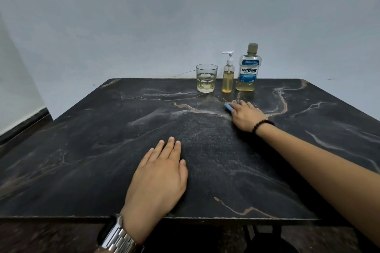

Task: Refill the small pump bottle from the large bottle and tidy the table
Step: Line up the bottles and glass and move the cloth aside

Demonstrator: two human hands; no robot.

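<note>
Fingers first. Left hand (159,178) lies palm-down near the front edge of the tabletop (82,150), fingers (170,146) straight and close together, flat on the surface, holding nothing. Right hand (245,116) reaches far across, its fingers bent over a small light-blue item (228,107) (cloth or sponge, hard to tell which) and pressing it to the tabletop just in front of the bottles; only the left end of the blue item shows past the fingertips.

Materials. Tabletop is dark stone-look slab, matte, with pale and tan veins and a dusty grey smear across the middle. Left wrist carries a metal link watch (116,236); right wrist a dark bead bracelet (263,125).

Task things stand in a row at the far edge, right of centre, all upright with long axes vertical. Small pump bottle (227,80) is slim clear plastic, amber liquid filling most of it, white pump head with its nozzle pointing left. Just beside it on the right, large bottle (248,76): clear, broad-shouldered, capped, blue-and-white label facing the person, pale yellow liquid visible near the base. To the left of the pump bottle, a faceted glass tumbler (206,78) with a little pale yellow liquid at the bottom. The three stand close but apart.

Plain grey wall (144,16) behind.
</note>
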